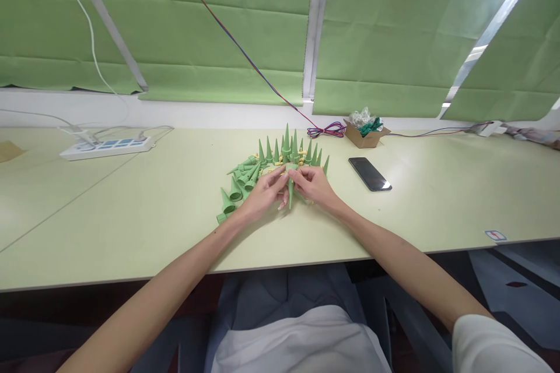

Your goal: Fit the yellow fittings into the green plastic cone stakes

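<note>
A green cone [291, 192] points downward between my two hands, its wide end up. My left hand [266, 189] grips it from the left with thumb and fingers. From the right, my right hand [312, 183] pinches at its wide end. Behind my hands several green cones [286, 143] stand upright in a cluster, with small yellow pieces [301, 154] among them. More green cones [235, 189] lie on their sides to the left of my left hand. Whatever is between my fingertips at the cone's top is too small to make out.
On the pale table [153, 233], a black phone [370, 173] lies to the right. Behind it are a small cardboard box [365, 138] with plastic and green material, and coiled wires [327, 130]. A white power strip [107, 148] lies at the back left.
</note>
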`<state>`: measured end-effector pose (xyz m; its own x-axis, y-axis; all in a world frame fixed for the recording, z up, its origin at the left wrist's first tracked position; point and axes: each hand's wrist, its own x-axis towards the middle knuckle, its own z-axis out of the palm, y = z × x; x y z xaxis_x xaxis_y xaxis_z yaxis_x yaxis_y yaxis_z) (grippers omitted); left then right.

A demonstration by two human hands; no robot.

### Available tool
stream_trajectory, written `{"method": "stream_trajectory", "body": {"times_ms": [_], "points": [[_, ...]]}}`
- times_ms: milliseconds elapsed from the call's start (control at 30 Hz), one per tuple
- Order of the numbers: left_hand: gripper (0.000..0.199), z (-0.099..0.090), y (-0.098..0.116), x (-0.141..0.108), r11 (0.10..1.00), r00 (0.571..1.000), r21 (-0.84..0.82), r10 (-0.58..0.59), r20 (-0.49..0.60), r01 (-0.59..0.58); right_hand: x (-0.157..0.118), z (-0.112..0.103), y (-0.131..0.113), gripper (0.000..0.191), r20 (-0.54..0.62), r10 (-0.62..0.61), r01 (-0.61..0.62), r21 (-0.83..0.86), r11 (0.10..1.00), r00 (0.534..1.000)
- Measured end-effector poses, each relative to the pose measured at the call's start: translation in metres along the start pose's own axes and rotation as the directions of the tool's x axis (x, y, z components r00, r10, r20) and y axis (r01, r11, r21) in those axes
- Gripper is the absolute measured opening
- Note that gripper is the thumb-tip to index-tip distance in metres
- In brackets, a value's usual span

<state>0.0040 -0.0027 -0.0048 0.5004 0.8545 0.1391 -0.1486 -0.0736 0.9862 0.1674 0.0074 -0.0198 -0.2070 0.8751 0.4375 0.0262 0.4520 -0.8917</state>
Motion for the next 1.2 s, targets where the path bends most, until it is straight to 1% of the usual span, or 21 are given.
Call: {"method": "stream_trajectory", "body": {"times_ms": [267,533,800,900,1000,1067,1200], "points": [[0.062,-0.002,-0.004,0.003,1.000,1.000,-0.012,-0.016,-0.021,0.016,0.001,0.000,0.003,0.056,0.004,0.019,-0.019,-0.030,0.999,1.000],[0.055,-0.001,-0.003,0.002,1.000,1.000,0.005,-0.015,0.000,0.015,0.001,0.000,0.004,0.056,-0.015,0.023,-0.024,-0.067,0.997,1.000],[0.052,-0.001,-0.005,0.003,1.000,1.000,0.006,-0.024,-0.009,0.025,0.001,0.002,0.004,0.056,-0.018,0.023,-0.024,-0.076,0.997,1.000],[0.054,-0.001,-0.006,0.004,0.999,0.999,0.039,-0.020,-0.048,0.022,0.000,0.002,0.005,0.057,-0.015,0.029,-0.030,-0.102,0.994,0.999],[0.055,0.000,-0.004,0.003,0.993,0.992,0.116,0.016,-0.122,-0.002,0.001,0.000,0.005,0.055,-0.008,0.035,-0.035,-0.114,0.993,0.999],[0.051,0.001,-0.001,0.003,0.985,0.984,0.170,0.044,-0.170,-0.015,0.001,-0.001,0.005,0.054,-0.014,0.038,-0.039,-0.106,0.994,0.999],[0.039,0.001,0.005,0.002,0.964,0.964,0.267,0.084,-0.252,-0.014,0.003,-0.003,0.006,0.056,-0.043,0.037,-0.041,-0.107,0.993,0.998]]}}
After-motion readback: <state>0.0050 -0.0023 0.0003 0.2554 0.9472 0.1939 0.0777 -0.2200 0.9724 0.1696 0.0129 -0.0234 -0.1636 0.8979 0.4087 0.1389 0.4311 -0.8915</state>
